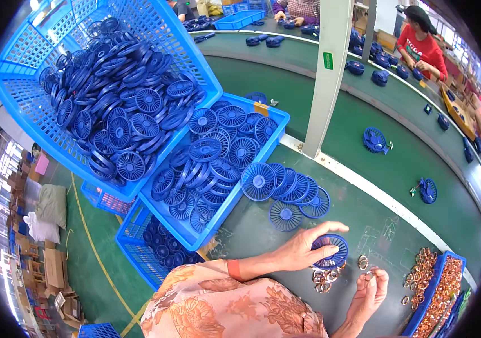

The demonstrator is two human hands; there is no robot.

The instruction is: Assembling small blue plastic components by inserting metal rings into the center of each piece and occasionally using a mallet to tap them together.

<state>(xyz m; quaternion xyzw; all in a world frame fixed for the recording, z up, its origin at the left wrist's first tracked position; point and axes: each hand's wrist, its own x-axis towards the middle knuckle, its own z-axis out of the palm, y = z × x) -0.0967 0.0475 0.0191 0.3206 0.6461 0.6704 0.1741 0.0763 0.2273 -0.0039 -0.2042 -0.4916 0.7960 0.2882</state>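
Observation:
My left hand grips a round blue fan grille, thumb across its face and fingers around its rim. Close to the right of it, my right hand pinches a small shiny ring between thumb and fingertips; fingers partly cover it. Below the held grille lies a small pile of copper-coloured rings, partly hidden by the grille. A few more rings lie on the green table between my hands. Beyond my left hand, several loose grilles overlap in a fanned row.
A shallow blue tray of grilles stands left, under a large tilted blue basket heaped with more. At right, a blue bin holds copper rings. A white post rises beside the green conveyor. A person in red works across it.

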